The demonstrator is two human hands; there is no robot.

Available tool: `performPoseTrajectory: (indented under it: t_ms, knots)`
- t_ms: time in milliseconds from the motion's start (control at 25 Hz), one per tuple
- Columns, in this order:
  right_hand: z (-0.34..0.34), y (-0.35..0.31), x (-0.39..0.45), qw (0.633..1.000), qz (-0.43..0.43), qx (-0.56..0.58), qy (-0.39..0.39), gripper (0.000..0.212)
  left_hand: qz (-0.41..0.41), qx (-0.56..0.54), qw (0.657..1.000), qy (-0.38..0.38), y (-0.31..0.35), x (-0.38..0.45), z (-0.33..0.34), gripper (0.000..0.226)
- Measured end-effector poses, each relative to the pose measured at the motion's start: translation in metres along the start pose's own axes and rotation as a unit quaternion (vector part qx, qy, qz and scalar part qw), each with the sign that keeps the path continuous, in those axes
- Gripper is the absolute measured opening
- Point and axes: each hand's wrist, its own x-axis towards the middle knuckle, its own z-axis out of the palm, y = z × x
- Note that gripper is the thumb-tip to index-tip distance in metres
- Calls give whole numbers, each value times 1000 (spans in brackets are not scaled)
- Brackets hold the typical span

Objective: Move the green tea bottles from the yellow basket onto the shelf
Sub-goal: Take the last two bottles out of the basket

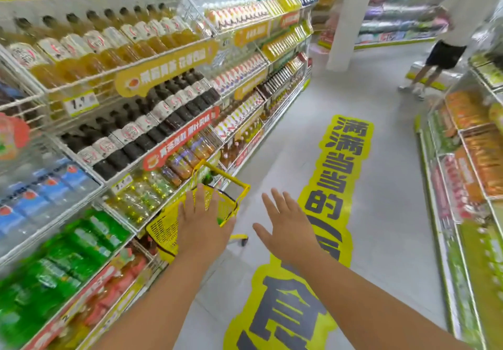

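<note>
A yellow basket stands on the aisle floor against the bottom of the drinks shelf on my left. A little green shows inside the basket, too blurred to name. My left hand hovers over the basket with fingers spread, covering most of its inside. My right hand is stretched out open above the floor, to the right of the basket and apart from it. Green-labelled bottles lie in a row on a lower shelf level at the left. The picture is motion-blurred.
Shelves of bottled drinks run along the whole left side. A second shelf unit lines the right. A yellow floor sticker runs down the grey aisle. A white pillar and a standing person are at the far end.
</note>
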Motion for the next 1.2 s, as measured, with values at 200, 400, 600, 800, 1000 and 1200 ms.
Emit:
performPoseTrajectory:
  t_ms: [200,400,600,800,1000,1200]
  knots:
    - [9,26,92,1000,4,22,-8,79,8,-1,1000,-17,15,100,17,83]
    - [46,65,197,996,-57,22,-58,78,-71,-9,997,-28,26,179,55,83]
    - [84,87,299,978,-176,19,-111,78,-189,-10,982,-10,27,227,104,82]
    - [134,87,357,952,-253,-3,-172,79,-299,-18,954,-24,15,241,153,81]
    - [211,63,398,937,-270,3,-220,84,-323,9,945,-53,-26,260,216,82]
    - [331,45,439,922,-301,12,-243,80,-336,-6,940,-63,-67,280,325,86]
